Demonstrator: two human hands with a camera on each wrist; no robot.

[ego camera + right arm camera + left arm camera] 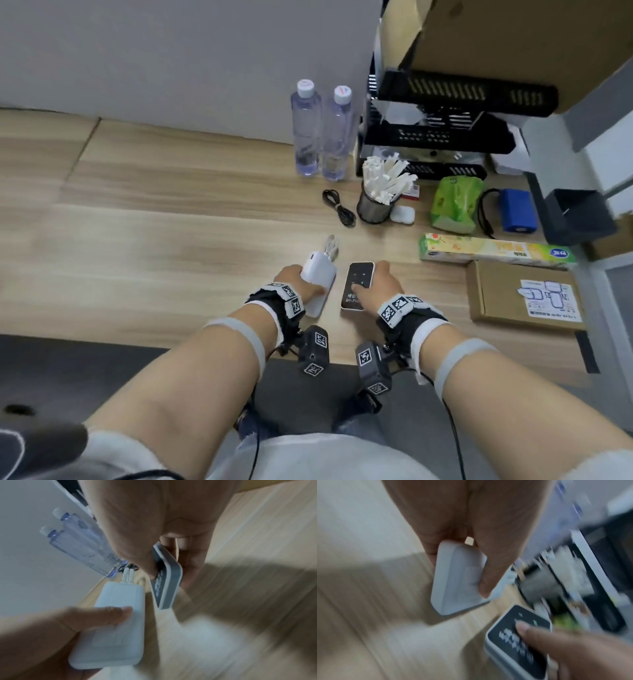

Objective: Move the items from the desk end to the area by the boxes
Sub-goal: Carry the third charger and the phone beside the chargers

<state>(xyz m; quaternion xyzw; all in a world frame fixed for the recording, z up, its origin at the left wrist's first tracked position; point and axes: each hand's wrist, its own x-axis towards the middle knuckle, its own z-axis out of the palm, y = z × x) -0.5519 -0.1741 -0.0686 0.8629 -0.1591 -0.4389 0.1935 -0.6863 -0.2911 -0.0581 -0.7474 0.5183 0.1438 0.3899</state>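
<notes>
My left hand grips a white power bank with short white cables at its far end, thumb on top. In the left wrist view the power bank hangs slightly above the wooden desk and casts a shadow. My right hand grips a flat black-faced device with a white rim, thumb pressed on its face. The right wrist view shows that device tilted on edge beside the power bank. Both items are side by side at the desk's middle front.
Two water bottles stand at the back by the wall. To the right lie a black cable, a metal cup of white sticks, a green tissue pack, a long wrap box, a flat cardboard box and black trays.
</notes>
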